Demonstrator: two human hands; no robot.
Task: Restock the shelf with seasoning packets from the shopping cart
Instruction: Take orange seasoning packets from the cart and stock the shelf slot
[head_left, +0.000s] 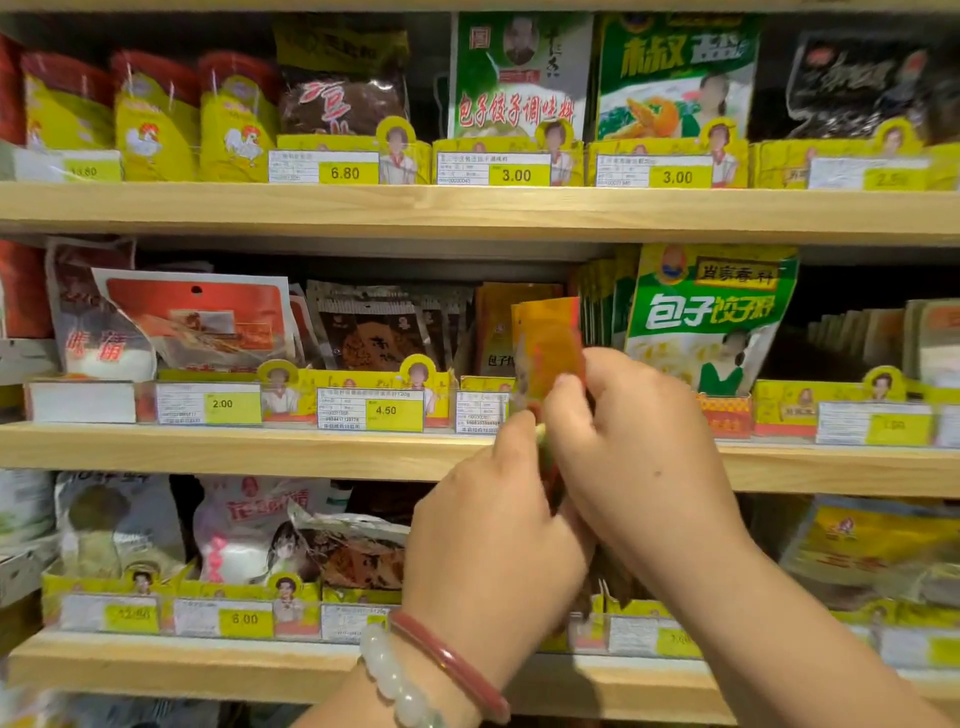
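Both hands hold a small stack of orange seasoning packets (548, 343) upright in front of the middle shelf (260, 449). The left hand (488, 525) grips the lower edge of the stack with curled fingers; the right hand (634, 447) pinches the stack from the right side, thumb toward the near face. The packets are blurred, so their exact count cannot be told.

Procedure for the step in hand, as judged from this position:

1. Square the packet edges between both hands before insertion.
2. Aim for the slot holding the matching orange packets (511, 322), just left of the big green-and-white bag (711, 317).
3. Slide the stack in upright, behind the yellow price strip (363, 402) (a tilted entry is likely to catch on the strip or bend the front packet).
4. Let go only once the stack stands supported by its neighbours.

The shopping cart is not in view.

Surroundings: three light wooden shelves run left to right, each fronted by yellow price tags. The top shelf (467, 208) carries yellow chicken-printed bags (156, 124) at far left and green packets at right. The left wrist wears a pale bead bracelet (400, 680) and a red bangle (457, 670).
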